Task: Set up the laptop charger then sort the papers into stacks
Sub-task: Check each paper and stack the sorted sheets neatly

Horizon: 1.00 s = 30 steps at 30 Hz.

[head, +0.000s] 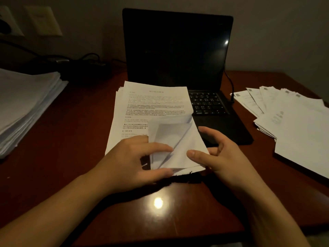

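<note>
The left hand [131,157] and right hand [219,154] pinch the curled-up near corner of the middle paper stack [151,107], which overlaps the open dark laptop [178,50]. 2 other paper piles flank it: left pile [26,104], fanned right pile [293,125].

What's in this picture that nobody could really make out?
Head view only:
- Print on the top sheet: too small and blurred to read.
- Its lower part: covered by the left hand and right hand, which pinch its curled-up corner.
- The laptop keyboard's left side: hidden under the middle papers.
- The left stack: cut off by the frame's left edge.
</note>
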Motion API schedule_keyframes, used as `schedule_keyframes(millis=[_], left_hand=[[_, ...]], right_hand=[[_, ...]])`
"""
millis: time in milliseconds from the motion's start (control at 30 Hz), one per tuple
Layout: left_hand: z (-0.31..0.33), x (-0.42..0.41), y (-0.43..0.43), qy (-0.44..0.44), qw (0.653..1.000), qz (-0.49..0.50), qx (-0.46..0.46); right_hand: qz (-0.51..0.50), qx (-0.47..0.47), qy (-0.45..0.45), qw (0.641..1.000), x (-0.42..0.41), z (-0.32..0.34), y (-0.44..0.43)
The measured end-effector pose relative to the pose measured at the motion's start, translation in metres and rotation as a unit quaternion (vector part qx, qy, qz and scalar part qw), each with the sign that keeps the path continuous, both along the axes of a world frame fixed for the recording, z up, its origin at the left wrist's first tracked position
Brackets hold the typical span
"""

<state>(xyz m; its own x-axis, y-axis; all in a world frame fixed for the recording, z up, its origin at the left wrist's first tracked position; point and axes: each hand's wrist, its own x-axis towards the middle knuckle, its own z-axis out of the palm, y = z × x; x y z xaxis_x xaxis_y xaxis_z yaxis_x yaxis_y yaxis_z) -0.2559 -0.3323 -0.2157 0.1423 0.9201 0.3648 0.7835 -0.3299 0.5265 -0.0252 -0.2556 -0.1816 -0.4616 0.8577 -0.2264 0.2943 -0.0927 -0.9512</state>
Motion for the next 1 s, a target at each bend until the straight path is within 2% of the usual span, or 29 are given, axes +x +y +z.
schedule_keyframes(millis=[133,233,300,400,467,600,667,733,800,833,933,1000], left_hand=[[0.0,0.001,0.002,-0.097,0.995,0.033,0.012],[0.009,0.004,-0.001,-0.152,0.987,0.049,-0.002],[0.014,0.005,-0.002,-0.187,0.981,0.05,0.007],[0.013,0.003,-0.001,-0.24,0.97,0.036,-0.012],[0.012,0.004,-0.001,-0.239,0.97,0.017,-0.024],[0.013,0.011,-0.001,-0.25,0.962,-0.046,-0.101],[0.014,0.012,-0.001,-0.281,0.945,-0.07,-0.153],[0.018,0.013,-0.001,-0.319,0.925,-0.075,-0.19],[0.024,0.01,0.0,-0.351,0.917,-0.031,-0.188],[0.026,0.005,0.003,-0.346,0.924,0.016,-0.16],[0.036,-0.017,0.015,-0.285,0.94,0.176,-0.063],[0.047,-0.031,0.023,-0.274,0.932,0.231,-0.054]], right_hand=[[-0.014,-0.018,0.014,1.0,0.003,-0.001,0.001],[-0.051,0.046,-0.021,0.997,0.003,-0.002,0.0],[-0.044,0.043,-0.067,0.996,0.001,-0.001,0.003],[0.029,0.027,-0.159,0.986,-0.002,0.006,0.015],[0.05,-0.006,-0.144,0.988,0.0,0.01,0.026],[0.038,-0.14,-0.026,0.989,-0.004,0.016,0.043],[0.025,-0.144,-0.029,0.989,-0.009,0.015,0.048],[0.034,-0.11,-0.075,0.991,-0.011,0.015,0.052],[0.043,-0.083,-0.09,0.992,-0.009,0.018,0.053],[0.047,-0.065,-0.084,0.993,-0.008,0.022,0.052],[0.039,0.007,-0.053,0.998,-0.007,0.033,0.048],[0.033,0.036,-0.025,0.998,-0.009,0.04,0.049]])
